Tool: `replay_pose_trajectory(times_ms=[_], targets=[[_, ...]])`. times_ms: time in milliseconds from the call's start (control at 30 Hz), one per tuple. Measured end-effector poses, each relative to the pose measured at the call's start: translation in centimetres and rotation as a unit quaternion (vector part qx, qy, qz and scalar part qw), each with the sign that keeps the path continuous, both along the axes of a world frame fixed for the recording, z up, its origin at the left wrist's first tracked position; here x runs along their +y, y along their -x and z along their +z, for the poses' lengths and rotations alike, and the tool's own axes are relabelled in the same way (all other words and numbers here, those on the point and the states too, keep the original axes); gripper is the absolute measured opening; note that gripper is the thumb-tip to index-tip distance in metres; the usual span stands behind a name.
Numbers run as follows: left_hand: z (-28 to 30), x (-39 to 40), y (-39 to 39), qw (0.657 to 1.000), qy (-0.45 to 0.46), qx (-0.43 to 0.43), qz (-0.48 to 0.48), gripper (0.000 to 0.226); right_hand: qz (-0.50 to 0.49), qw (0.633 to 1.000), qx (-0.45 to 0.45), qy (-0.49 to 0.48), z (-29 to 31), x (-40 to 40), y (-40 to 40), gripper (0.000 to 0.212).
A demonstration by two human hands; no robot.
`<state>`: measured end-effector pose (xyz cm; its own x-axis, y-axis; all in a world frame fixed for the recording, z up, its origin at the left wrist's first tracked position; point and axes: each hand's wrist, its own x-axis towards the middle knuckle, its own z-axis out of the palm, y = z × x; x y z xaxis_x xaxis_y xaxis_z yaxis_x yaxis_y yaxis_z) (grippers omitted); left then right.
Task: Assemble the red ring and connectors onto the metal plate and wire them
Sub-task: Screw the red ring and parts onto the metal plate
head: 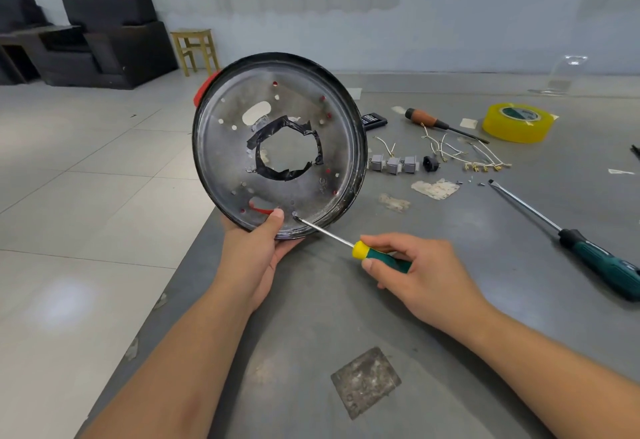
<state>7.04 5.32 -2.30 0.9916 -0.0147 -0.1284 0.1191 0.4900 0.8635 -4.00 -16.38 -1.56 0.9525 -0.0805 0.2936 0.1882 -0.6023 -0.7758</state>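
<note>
Grey table [485,300], tiled floor [86,161]; left hand [256,248] grips metal plate [221,161], right hand [415,272] grips screwdriver [377,254]

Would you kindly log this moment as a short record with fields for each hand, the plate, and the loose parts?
left hand: grips the plate's lower rim, thumb on its face
right hand: holds the small screwdriver, tip at a hole near the thumb
plate: held tilted, taped centre hole, red ring showing behind
table: three grey connectors, wires, tape roll, two more screwdrivers
</note>
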Motion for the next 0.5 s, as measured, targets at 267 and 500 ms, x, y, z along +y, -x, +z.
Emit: replay_pose_trajectory(times_ms=[267, 500], targets=[[-0.21, -0.23, -0.03, 1.0, -0.009, -0.012, 0.011, 0.052, 0.004, 1.0, 0.008, 0.003, 0.14, 0.17, 0.01, 0.028], [-0.54, -0.09, -0.31, 1.0, -0.02, -0.014, 0.014, 0.051, -0.001, 1.0, 0.027, -0.013, 0.36, 0.17, 0.01, 0.026]])
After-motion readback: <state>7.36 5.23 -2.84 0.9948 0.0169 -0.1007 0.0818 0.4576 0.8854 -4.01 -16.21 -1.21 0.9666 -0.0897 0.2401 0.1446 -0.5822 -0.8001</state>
